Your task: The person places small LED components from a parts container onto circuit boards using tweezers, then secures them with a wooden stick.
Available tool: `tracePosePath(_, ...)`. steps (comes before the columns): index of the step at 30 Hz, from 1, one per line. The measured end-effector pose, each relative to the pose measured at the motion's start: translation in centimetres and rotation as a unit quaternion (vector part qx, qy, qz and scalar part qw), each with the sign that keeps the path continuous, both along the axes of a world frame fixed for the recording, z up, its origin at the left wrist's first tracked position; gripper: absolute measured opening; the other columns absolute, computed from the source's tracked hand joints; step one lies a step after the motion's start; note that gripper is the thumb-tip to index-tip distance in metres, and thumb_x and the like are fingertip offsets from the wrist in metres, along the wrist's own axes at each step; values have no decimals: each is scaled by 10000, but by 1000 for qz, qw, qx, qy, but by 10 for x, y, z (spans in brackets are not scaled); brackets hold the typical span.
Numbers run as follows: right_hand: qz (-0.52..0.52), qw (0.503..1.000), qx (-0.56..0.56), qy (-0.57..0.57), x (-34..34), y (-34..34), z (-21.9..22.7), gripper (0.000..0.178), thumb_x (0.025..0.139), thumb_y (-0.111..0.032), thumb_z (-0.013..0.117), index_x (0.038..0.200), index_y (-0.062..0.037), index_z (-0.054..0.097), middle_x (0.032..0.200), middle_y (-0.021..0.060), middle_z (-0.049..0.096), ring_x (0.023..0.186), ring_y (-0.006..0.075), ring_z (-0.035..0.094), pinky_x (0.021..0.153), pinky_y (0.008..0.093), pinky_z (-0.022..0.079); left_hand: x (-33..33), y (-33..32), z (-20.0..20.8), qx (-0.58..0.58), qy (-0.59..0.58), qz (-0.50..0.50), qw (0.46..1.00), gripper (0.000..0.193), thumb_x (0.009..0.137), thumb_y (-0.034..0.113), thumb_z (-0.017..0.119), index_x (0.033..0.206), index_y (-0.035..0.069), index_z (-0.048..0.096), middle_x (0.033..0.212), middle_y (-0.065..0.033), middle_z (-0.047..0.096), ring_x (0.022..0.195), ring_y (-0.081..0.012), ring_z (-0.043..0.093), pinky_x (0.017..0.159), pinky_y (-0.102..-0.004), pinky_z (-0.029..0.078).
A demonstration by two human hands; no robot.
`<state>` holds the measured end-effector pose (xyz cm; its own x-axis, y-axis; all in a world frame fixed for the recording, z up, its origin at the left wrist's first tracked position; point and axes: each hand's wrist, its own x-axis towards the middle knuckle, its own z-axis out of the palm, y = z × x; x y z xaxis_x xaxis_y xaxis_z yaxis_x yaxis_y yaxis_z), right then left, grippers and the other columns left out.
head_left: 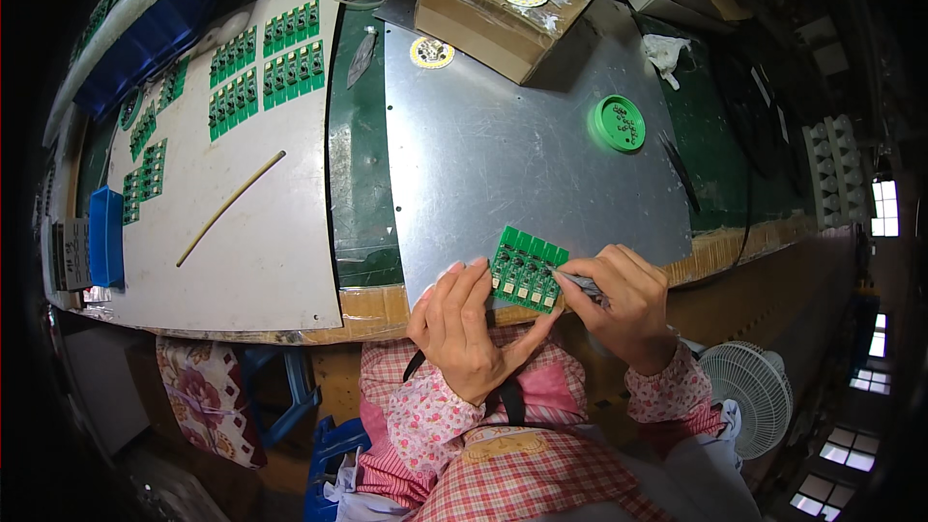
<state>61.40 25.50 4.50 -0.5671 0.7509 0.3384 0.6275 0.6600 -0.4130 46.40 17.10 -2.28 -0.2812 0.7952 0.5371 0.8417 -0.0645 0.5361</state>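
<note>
A green circuit board panel [523, 266] with rows of black parts and pale square parts lies tilted at the front edge of the metal sheet. My left hand [461, 329] grips it by its lower left side, the fingers along the left edge and the thumb stretched beneath the lower edge. At its right side my right hand [623, 304] pinches a slim grey tool [585, 284]. That tool's tip points at the board's right column; whether it touches a part is too small to tell. A round green tub [620, 124] holding small dark parts stands farther off to the right.
Several green board panels [293, 74] lie on a white board [290, 213] at left, with a thin stick [232, 207] and a blue bin [106, 236]. A cardboard box [493, 14] stands at the back. Dark tweezers [680, 170] lie at right; a white fan [746, 396] is below the table edge.
</note>
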Motion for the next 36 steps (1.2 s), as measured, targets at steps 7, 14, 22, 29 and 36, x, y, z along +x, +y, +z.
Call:
tracePosePath(7, 0, 1000, 4, -8, -1, 1, 0, 163, 706, -8, 781, 816, -29, 662, 696, 72, 595, 588, 226, 580, 510, 335, 453, 0, 1, -1, -1, 1, -3, 1000, 697, 695, 487, 851, 1129, -3, 612, 1150, -107, 641, 1112, -257, 605, 990, -372, 363)
tracePosePath(14, 13, 999, 19, -34, 0, 1, 3, 158, 740, -59, 766, 828, -36, 636, 688, 59, 548, 595, 215, 587, 517, 335, 473, 1, 0, -1, 3, 1, 0, 1000, 699, 691, 491, 853, 1127, 1, 612, 1156, -106, 640, 1109, -259, 604, 993, -372, 359)
tracePosePath(22, 9, 999, 11, -34, 1, -1, 6, 147, 753, -60, 762, 827, -36, 638, 691, 60, 561, 597, 213, 593, 517, 335, 473, 0, -1, 1, -2, 0, 1, 1000, 693, 690, 483, 856, 1125, 4, 608, 1154, -106, 642, 1108, -260, 606, 995, -374, 357)
tracePosePath(29, 11, 999, 12, -45, 1, 2, 7, 140, 758, -64, 758, 826, -40, 638, 703, 57, 562, 604, 213, 595, 521, 334, 477, 1, 2, -1, 2, -3, 0, 1000, 682, 694, 482, 854, 1118, 8, 609, 1149, -104, 645, 1103, -259, 609, 992, -372, 359)
tracePosePath(36, 7, 998, 16, -52, -2, 0, 9, 145, 744, -64, 762, 815, -56, 636, 702, 49, 554, 605, 213, 592, 524, 336, 476, 1, 0, -1, 8, -4, 1, 1000, 681, 693, 482, 854, 1120, 9, 613, 1149, -104, 645, 1102, -259, 610, 993, -371, 358)
